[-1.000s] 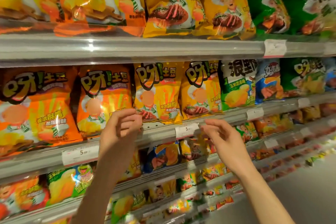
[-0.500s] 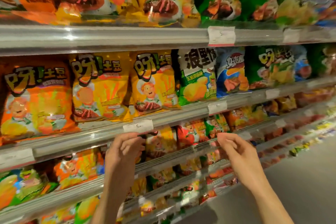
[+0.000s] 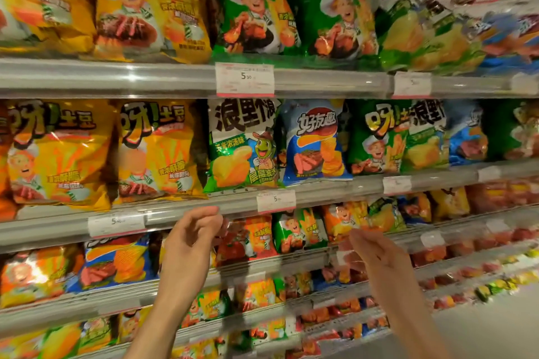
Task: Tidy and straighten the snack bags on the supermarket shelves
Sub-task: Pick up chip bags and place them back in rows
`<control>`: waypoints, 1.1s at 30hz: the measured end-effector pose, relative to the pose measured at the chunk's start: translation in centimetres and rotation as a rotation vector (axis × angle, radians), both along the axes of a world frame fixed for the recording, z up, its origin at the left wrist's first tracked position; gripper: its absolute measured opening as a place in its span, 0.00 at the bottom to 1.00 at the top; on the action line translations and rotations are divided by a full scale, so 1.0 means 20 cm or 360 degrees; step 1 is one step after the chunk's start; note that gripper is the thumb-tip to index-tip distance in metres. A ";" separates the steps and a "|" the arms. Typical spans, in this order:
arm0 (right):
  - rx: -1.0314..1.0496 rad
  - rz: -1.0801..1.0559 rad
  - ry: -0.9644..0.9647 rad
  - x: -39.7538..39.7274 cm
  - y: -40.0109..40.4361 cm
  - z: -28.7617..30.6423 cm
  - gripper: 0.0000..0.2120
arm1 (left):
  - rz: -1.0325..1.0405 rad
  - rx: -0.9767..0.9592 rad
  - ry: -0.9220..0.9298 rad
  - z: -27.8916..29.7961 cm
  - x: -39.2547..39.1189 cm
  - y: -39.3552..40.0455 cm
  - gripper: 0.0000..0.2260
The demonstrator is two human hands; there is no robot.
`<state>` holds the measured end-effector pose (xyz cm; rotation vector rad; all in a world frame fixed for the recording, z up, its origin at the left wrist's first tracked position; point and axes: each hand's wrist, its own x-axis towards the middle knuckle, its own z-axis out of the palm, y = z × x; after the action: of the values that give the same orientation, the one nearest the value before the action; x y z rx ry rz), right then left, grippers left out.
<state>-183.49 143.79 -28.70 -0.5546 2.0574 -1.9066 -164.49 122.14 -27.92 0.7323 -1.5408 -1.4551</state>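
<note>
Both hands are raised in front of the shelving, neither holding a bag. Left hand (image 3: 194, 237) sits just below the front rail of the middle shelf (image 3: 180, 214), fingers loosely curled with thumb and fingertips near each other, nothing between them. Can't tell if it touches the rail. Right hand (image 3: 376, 253) is lower and to the right, in front of the shelf below, fingers relaxed and slightly bent, empty; motion blur around the fingertips.

Snack bags on the middle shelf, left to right: two yellow bags (image 3: 157, 151) upright, a green-and-white bag (image 3: 242, 146) tilted slightly, a blue bag (image 3: 316, 140) just beside it, then a green bag (image 3: 376, 137) overlapped by another green-and-white one. Upper shelf carries yellow bags on the left and green bags (image 3: 253, 6) in the middle, leaning forward. Lower shelves hold smaller orange, green and blue bags (image 3: 300, 230), partly hidden behind the hands.

White price tags (image 3: 245, 79) clipped on the rails; the one just right of the left hand (image 3: 275, 200) reads 5-something, rest illegible.
</note>
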 end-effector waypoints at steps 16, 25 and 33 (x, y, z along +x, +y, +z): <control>0.0174 0.0272 0.0387 -0.29 -0.65 0.23 0.06 | 0.0021 -0.0511 -0.0312 0.16 -0.36 -0.39 0.23; 0.0375 0.0505 0.0497 -0.27 -1.00 0.29 0.43 | 0.0005 -0.0283 -0.0251 0.21 -0.48 -0.42 0.26; 0.0216 0.0643 0.0370 -0.27 -0.99 0.35 0.50 | 0.0113 -0.0280 -0.0171 0.26 -0.49 -0.36 0.24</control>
<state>-188.95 124.01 -21.77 -1.1058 1.9957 -1.5175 -174.37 115.01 -22.69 0.7622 -1.6832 -1.2277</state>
